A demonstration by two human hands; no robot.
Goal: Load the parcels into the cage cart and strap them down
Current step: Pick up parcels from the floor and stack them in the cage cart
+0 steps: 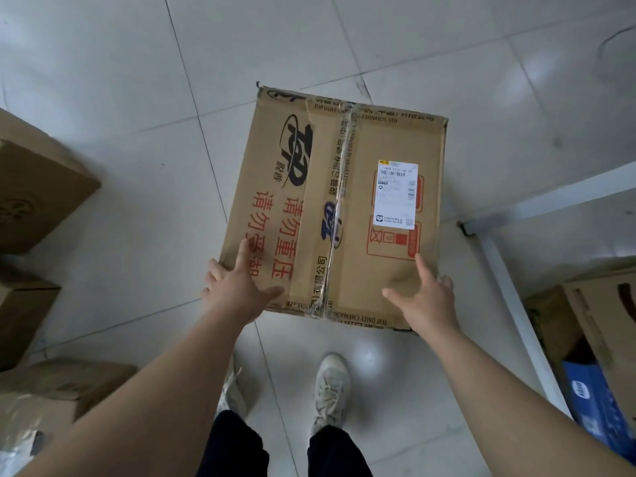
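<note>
A large brown cardboard parcel (347,156) lies on the tiled floor in front of me, taped along its middle, with red and dark print and a white shipping label (395,194). My left hand (241,290) lies on its near left corner: forefinger and thumb spread flat on top, the other fingers reaching over the left side. At the near right corner my right hand (426,304) does the same, with forefinger and thumb on top and the rest over the right edge. Both hands touch the parcel with spread fingers.
Three more cardboard boxes (38,187) (24,304) (62,383) stand along the left. A white metal frame (516,208) runs along the right, with an open carton (592,321) and a blue box (599,404) beyond it. My shoes (330,387) stand just behind the parcel.
</note>
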